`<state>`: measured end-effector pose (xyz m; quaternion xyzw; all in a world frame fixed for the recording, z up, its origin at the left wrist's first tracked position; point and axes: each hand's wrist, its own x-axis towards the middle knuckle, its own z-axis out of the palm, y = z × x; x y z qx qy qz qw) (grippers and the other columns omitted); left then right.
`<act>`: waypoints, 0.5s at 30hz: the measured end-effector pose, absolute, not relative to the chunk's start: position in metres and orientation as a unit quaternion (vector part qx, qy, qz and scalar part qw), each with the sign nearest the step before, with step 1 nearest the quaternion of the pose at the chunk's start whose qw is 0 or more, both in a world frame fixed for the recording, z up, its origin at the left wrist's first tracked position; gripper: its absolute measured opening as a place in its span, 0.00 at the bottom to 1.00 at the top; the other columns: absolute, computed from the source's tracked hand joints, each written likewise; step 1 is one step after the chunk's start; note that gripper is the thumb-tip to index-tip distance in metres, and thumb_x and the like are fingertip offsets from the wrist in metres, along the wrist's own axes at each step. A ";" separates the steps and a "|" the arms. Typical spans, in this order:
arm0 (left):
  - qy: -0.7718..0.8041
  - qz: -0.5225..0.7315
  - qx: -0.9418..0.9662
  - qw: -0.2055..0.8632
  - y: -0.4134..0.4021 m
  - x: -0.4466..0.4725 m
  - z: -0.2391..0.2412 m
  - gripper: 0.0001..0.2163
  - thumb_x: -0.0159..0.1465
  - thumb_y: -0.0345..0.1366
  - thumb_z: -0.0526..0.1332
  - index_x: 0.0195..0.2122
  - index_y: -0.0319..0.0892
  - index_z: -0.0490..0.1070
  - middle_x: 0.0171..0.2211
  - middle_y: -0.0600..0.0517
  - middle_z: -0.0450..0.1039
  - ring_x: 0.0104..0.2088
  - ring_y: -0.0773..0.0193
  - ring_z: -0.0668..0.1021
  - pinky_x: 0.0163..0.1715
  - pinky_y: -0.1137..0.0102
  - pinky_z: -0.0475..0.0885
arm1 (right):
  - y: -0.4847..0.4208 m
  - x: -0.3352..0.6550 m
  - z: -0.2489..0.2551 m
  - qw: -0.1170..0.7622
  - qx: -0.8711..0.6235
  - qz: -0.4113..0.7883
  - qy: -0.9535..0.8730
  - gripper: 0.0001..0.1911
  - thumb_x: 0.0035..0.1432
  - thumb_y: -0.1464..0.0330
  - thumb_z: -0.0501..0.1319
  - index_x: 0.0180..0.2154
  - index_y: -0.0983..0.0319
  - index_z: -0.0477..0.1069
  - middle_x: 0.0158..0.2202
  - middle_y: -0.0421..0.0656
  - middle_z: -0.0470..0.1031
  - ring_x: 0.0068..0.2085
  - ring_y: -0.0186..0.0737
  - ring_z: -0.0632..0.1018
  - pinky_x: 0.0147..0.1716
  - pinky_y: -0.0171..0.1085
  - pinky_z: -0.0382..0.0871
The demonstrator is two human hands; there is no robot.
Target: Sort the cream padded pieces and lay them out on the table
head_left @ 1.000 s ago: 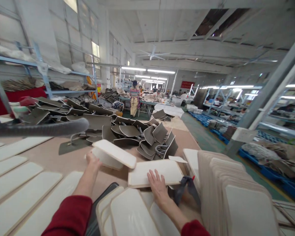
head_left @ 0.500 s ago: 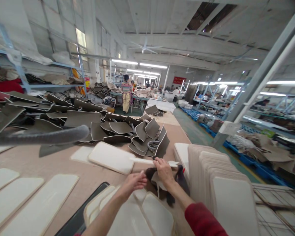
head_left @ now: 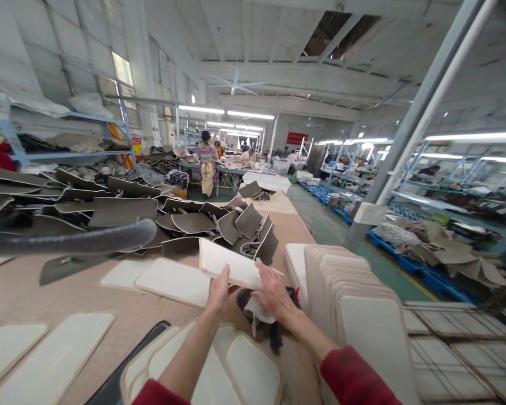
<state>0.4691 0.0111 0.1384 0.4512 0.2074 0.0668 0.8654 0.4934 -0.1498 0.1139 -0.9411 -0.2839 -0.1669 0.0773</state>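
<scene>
My left hand (head_left: pixel 217 291) and my right hand (head_left: pixel 272 292) both grip a cream rectangular panel (head_left: pixel 230 263), lifted and tilted above the tan table (head_left: pixel 76 298). The left hand holds its near edge, the right hand its right end. Under the right hand lies a dark cloth (head_left: pixel 274 332) with a white rag. Two more cream panels (head_left: pixel 175 279) lie flat on the table just left of the held one. A pile of cream panels (head_left: pixel 236 365) lies right below my arms.
A tall stack of upright cream panels (head_left: pixel 362 304) stands to the right. Grey shaped pieces (head_left: pixel 122 211) are heaped at the back of the table. A grey hose (head_left: pixel 67 243) crosses from the left. A person (head_left: pixel 206 169) stands far off.
The view turned right. Both hands came together over the dark cloth, then closed on one cream panel and raised it off the table.
</scene>
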 end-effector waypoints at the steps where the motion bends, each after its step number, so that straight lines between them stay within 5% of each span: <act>1: 0.199 0.075 0.455 0.865 0.015 0.468 0.138 0.08 0.61 0.33 0.56 0.41 0.39 0.69 0.42 0.45 0.73 0.36 0.60 0.76 0.29 0.65 0.75 | -0.158 0.495 0.113 0.073 -0.956 -0.151 -0.239 0.41 0.51 0.69 0.61 0.60 0.71 0.43 0.61 0.57 0.55 0.60 0.50 0.57 0.56 0.48 0.53; 3: 0.179 0.088 0.458 0.866 0.023 0.466 0.141 0.11 0.60 0.34 0.58 0.44 0.42 0.68 0.46 0.45 0.72 0.39 0.59 0.75 0.29 0.65 0.75 | -0.177 0.502 0.112 0.064 -0.979 -0.108 -0.158 0.42 0.46 0.70 0.64 0.59 0.73 0.47 0.60 0.61 0.55 0.60 0.56 0.56 0.55 0.54 0.50; 6: 0.160 0.106 0.458 0.868 0.032 0.462 0.151 0.14 0.59 0.34 0.58 0.47 0.43 0.67 0.49 0.45 0.71 0.40 0.59 0.76 0.31 0.64 0.76 | -0.202 0.513 0.107 0.066 -0.990 -0.045 -0.114 0.19 0.47 0.71 0.61 0.44 0.67 0.69 0.45 0.54 0.73 0.51 0.55 0.69 0.48 0.53 0.56; 8: 0.152 0.114 0.457 0.869 0.033 0.459 0.156 0.15 0.59 0.33 0.59 0.47 0.43 0.67 0.49 0.45 0.70 0.40 0.59 0.76 0.32 0.64 0.76 | -0.211 0.517 0.103 0.073 -0.992 -0.022 -0.101 0.08 0.50 0.70 0.58 0.35 0.62 0.73 0.37 0.47 0.77 0.45 0.50 0.73 0.44 0.49 0.57; 15: 0.140 0.127 0.459 0.868 0.028 0.456 0.156 0.15 0.58 0.32 0.61 0.47 0.43 0.68 0.49 0.45 0.71 0.43 0.58 0.75 0.35 0.63 0.77 | -0.219 0.520 0.095 0.059 -0.993 -0.035 -0.094 0.10 0.56 0.69 0.54 0.32 0.59 0.74 0.37 0.46 0.77 0.46 0.46 0.72 0.45 0.47 0.54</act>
